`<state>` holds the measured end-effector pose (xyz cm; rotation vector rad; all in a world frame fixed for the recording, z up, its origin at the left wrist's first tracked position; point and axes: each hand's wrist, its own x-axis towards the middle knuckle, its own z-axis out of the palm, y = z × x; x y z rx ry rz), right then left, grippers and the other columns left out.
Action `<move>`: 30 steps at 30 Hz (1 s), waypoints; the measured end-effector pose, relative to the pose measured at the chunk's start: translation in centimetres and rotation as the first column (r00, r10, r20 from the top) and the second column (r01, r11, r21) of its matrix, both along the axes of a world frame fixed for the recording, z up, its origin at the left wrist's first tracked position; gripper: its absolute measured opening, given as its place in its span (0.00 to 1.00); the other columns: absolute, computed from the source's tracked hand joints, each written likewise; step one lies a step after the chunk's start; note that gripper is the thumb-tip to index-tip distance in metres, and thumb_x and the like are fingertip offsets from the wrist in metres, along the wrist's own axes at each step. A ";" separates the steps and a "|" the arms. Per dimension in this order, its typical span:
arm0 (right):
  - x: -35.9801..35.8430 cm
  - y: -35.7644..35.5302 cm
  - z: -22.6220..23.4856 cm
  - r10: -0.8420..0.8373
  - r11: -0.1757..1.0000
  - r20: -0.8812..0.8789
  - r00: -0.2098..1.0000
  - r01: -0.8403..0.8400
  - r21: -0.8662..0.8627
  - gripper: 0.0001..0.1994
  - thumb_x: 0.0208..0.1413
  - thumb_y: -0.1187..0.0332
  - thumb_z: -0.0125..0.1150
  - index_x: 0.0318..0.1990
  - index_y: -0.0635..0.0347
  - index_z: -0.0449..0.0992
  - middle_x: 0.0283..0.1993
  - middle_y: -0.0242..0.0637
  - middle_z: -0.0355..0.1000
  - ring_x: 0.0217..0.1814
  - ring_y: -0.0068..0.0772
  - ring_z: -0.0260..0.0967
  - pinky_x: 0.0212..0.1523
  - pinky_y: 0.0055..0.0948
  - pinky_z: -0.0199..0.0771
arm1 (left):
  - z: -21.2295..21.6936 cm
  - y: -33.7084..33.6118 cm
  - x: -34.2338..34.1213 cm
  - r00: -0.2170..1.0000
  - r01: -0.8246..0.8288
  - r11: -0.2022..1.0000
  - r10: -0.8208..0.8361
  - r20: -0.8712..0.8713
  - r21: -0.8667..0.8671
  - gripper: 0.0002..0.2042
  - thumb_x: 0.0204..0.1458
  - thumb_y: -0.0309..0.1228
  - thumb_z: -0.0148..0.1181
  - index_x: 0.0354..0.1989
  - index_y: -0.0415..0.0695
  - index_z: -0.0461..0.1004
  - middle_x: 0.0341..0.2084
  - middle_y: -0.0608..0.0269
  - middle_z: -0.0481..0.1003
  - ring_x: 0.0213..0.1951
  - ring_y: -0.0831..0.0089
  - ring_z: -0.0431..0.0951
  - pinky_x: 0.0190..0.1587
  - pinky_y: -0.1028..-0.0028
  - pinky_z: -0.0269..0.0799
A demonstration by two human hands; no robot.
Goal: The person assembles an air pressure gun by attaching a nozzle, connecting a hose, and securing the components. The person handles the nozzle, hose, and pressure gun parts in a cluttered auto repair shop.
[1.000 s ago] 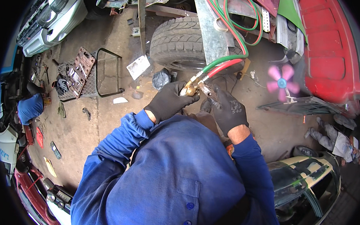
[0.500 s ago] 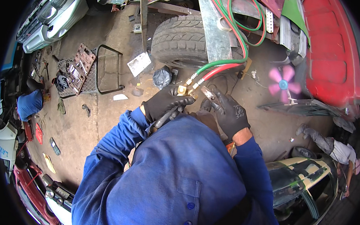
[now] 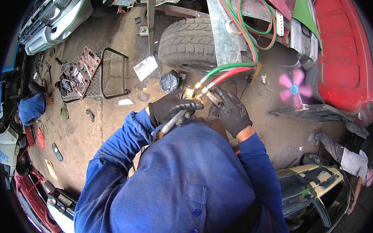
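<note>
My left hand [image 3: 167, 109], in a black glove, is closed around a brass gas torch [image 3: 189, 93] whose grey handle slants down toward my chest. A green hose [image 3: 230, 66] and a red hose [image 3: 232, 71] run into the torch's fittings from above. In my right hand [image 3: 236, 116], also gloved in black, is a flat metal tool [image 3: 213, 97], pinched between thumb and fingers. Its tip lies against or very close to the red hose's fitting; the fingers hide most of it, so its exact kind cannot be made out.
Ahead stands a large tyre [image 3: 186, 41] beneath sheet metal. A pink fan [image 3: 294, 89] spins at right, near a red vehicle panel [image 3: 342, 53]. An open toolbox [image 3: 85, 74] rests on a mesh frame at left. One person [image 3: 31, 109] crouches far left; another [image 3: 352, 161] is far right.
My right hand has shifted slightly left and brought the metal tool closer to the hose fittings. My left hand keeps its hold on the torch.
</note>
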<state>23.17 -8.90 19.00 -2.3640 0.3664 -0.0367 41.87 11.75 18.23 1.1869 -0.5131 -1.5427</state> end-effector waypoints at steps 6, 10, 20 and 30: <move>0.2 1.3 2.6 -0.129 0.991 -0.367 0.921 0.106 -0.081 0.30 0.66 0.58 0.64 0.74 0.53 0.71 0.61 0.52 0.80 0.62 0.57 0.78 0.63 0.52 0.77 | -1.3 -2.3 -1.8 0.846 -0.188 0.963 0.060 0.531 0.192 0.18 0.64 0.45 0.69 0.45 0.39 0.82 0.27 0.58 0.81 0.29 0.71 0.80 0.36 0.65 0.74; -0.4 1.2 3.3 -0.215 0.973 -0.477 0.852 0.227 -0.033 0.22 0.70 0.60 0.63 0.68 0.56 0.77 0.58 0.54 0.81 0.58 0.56 0.81 0.58 0.45 0.80 | -2.1 -2.3 -2.4 0.785 -0.225 0.958 0.071 0.616 0.175 0.22 0.62 0.48 0.69 0.49 0.39 0.80 0.33 0.47 0.83 0.34 0.58 0.82 0.43 0.58 0.75; -0.1 -0.9 -1.3 -0.275 0.669 -0.133 0.952 0.289 0.684 0.14 0.74 0.70 0.58 0.62 0.63 0.78 0.49 0.32 0.80 0.47 0.23 0.77 0.50 0.28 0.79 | 2.0 -4.5 -2.4 0.958 -0.100 0.981 0.050 0.282 0.166 0.13 0.64 0.38 0.73 0.47 0.43 0.82 0.26 0.75 0.77 0.24 0.87 0.71 0.27 0.80 0.67; 1.8 0.3 -0.4 -0.491 0.516 -0.099 0.865 0.381 0.767 0.17 0.70 0.65 0.67 0.60 0.65 0.80 0.53 0.38 0.83 0.53 0.24 0.77 0.56 0.31 0.79 | 2.3 -5.6 -2.7 0.903 -0.109 0.972 0.009 0.429 0.209 0.12 0.64 0.38 0.72 0.44 0.42 0.83 0.22 0.76 0.73 0.21 0.87 0.66 0.25 0.77 0.60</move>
